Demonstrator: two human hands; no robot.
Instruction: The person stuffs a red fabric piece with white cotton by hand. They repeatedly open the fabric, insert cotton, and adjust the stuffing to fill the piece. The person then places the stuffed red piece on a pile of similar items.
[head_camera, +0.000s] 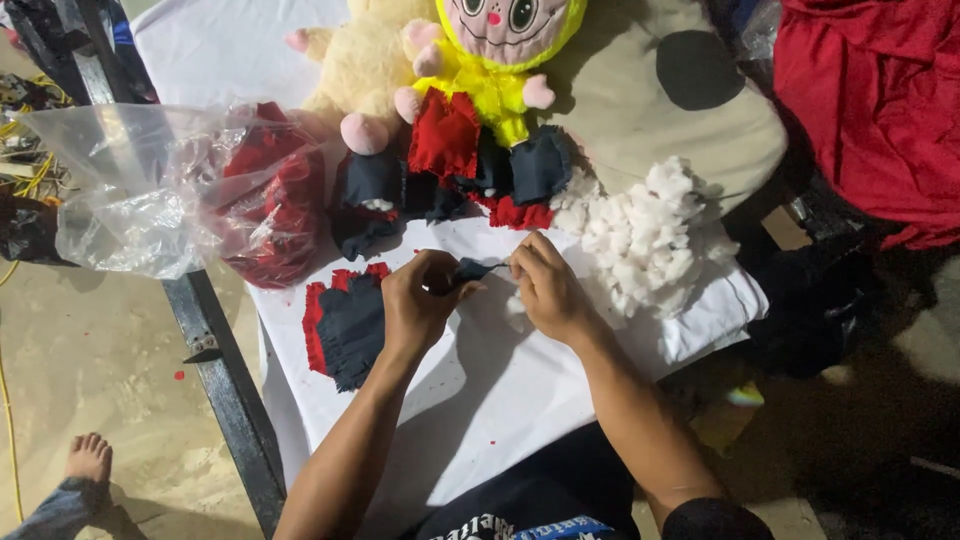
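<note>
My left hand (420, 305) grips a small dark navy fabric piece (470, 270) over the white-covered table (520, 400). My right hand (545, 285) pinches the other end of the same piece, fingertips nearly touching the left hand's. Just left of my left hand lies a flat stack of navy and red fabric cutouts (345, 325). A heap of white stuffing (645, 235) sits to the right of my right hand. Behind the hands lie stuffed navy and red doll parts (450, 170) below a yellow doll with a pink face (495, 40).
A clear plastic bag holding red fabric (200, 185) lies at the table's left edge. A cream plush toy (365, 65) and a beige cushion with a dark spot (670, 95) sit at the back. Red cloth (880, 100) hangs at right. Another person's bare foot (88, 458) rests on the floor at lower left.
</note>
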